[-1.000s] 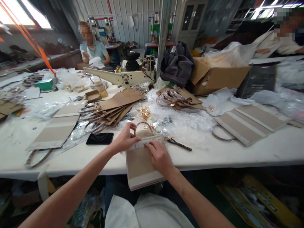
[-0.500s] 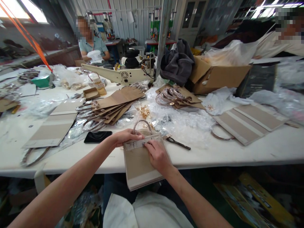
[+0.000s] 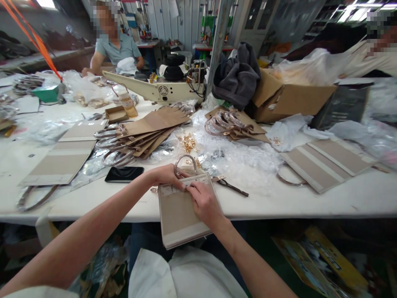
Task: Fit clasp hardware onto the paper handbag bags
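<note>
A beige handbag panel (image 3: 178,219) with pale strips along its edges leans at the table's front edge, tilted toward me. Its wrapped loop handle (image 3: 186,157) rises from the top. My left hand (image 3: 167,175) is closed on the panel's top edge beside the handle, thumb on the front. Against the upper strip, my right hand (image 3: 207,203) has its fingers pinched together near the left thumb. Whatever is between those fingertips is hidden. Just beyond the handle lies a pile of small gold metal fittings (image 3: 188,143). A dark slim tool (image 3: 233,188) rests right of the panel.
A black phone (image 3: 124,174) lies left of my hands. Stacked brown bag pieces (image 3: 155,124) with wrapped handles sit behind it. Beige panels lie left (image 3: 58,159) and right (image 3: 325,161). Farther back are a cream machine (image 3: 161,92), a cardboard box (image 3: 297,99) and a seated person (image 3: 116,51).
My left hand's fingers and thumb have shifted in toward the right fingertips, covering more of the upper strip. The view has tilted slightly. The panel stays in about the same place.
</note>
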### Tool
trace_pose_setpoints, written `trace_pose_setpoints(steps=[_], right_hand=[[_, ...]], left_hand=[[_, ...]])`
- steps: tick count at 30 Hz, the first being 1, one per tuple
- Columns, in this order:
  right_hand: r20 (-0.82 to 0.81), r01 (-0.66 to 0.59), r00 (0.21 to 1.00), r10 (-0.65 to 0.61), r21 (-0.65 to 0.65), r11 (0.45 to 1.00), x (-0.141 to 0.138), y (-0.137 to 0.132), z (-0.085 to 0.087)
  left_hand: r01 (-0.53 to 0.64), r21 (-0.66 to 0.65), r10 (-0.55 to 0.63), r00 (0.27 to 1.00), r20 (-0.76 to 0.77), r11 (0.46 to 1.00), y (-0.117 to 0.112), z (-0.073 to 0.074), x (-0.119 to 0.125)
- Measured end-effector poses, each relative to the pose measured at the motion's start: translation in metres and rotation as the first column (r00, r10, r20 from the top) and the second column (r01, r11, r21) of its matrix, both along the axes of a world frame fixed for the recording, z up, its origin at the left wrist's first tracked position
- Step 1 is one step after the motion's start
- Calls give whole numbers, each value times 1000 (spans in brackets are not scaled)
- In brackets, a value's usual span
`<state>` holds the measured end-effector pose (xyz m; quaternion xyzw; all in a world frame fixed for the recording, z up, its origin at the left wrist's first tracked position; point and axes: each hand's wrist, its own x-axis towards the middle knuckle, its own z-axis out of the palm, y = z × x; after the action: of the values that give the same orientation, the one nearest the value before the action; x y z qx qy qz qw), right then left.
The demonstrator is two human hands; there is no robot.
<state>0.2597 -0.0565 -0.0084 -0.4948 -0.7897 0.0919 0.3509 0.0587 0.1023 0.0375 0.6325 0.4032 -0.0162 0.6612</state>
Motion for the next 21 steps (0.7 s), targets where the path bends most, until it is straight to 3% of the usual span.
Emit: trace_pose_setpoints(steps=[3, 8, 15, 19, 21], right_hand=[[7, 4, 1000, -4, 5, 1000, 0, 0, -1], [25, 6, 1000, -6, 7, 1000, 0, -1, 3], [70, 23, 997, -25, 17, 1000, -4, 2, 4], [84, -2, 996, 5, -27, 1000, 4, -7, 20], [15, 61, 998, -61, -8, 998, 22, -16, 30]], left_hand=[[-45, 18, 45, 999, 7, 999, -1, -5, 0], [21, -159, 0, 992, 130, 987, -2, -13, -8], [-126, -38, 126, 992, -23, 991, -3, -15, 1], [-205, -77, 198, 976, -89, 976, -6, -11, 5], [-216, -125, 203, 973, -105, 968, -6, -10, 5]])
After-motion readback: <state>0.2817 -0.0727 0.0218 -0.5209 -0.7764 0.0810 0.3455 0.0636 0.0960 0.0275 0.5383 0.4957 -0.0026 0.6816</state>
